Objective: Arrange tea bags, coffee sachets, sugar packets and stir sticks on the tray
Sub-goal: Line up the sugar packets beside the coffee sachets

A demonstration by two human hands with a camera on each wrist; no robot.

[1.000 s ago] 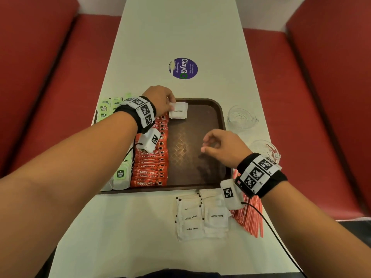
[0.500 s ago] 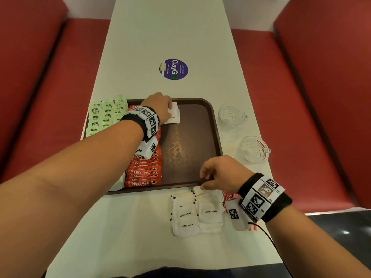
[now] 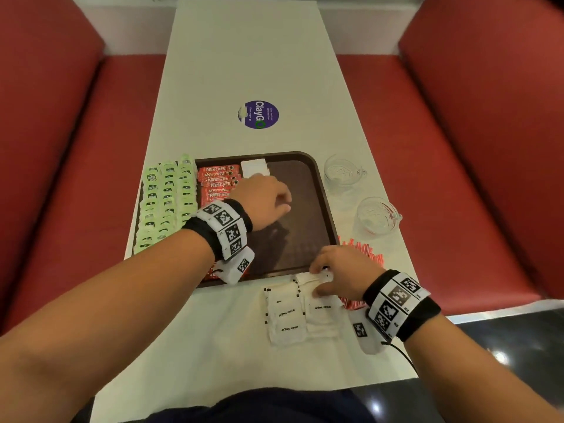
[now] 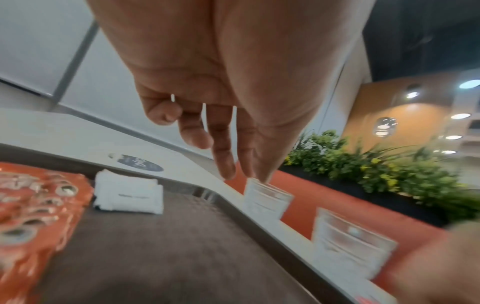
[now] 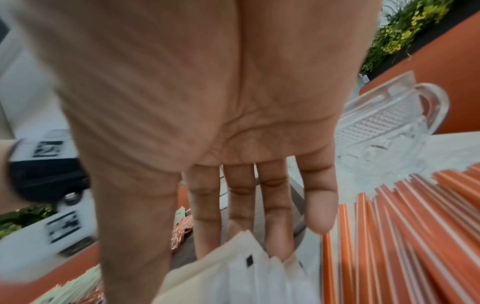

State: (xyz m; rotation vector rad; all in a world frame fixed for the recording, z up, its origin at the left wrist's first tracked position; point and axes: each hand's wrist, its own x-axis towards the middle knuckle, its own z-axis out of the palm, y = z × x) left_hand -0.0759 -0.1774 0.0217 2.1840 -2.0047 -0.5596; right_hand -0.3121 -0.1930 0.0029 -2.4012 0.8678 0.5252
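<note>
Our left hand (image 3: pixel 267 199) hovers over the dark brown plastic tray (image 3: pixel 320 190), fingers loosely hanging and holding nothing, as the left wrist view shows. Our left forearm hides much of the orange coffee sachets (image 3: pixel 218 181); green tea bags (image 3: pixel 166 199) line the tray's left edge, and a few white sugar packets (image 3: pixel 254 167) lie at its far side. Our right hand (image 3: pixel 341 274) pinches a packet from the white sugar packet pile (image 3: pixel 293 315) on the white surface (image 3: pixel 244 56), covering part of the orange stir sticks (image 3: pixel 363 251). The wrist views are blurred.

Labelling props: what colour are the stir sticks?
Orange-red with thin white stripes; stir sticks show best in the right wrist view.
</note>
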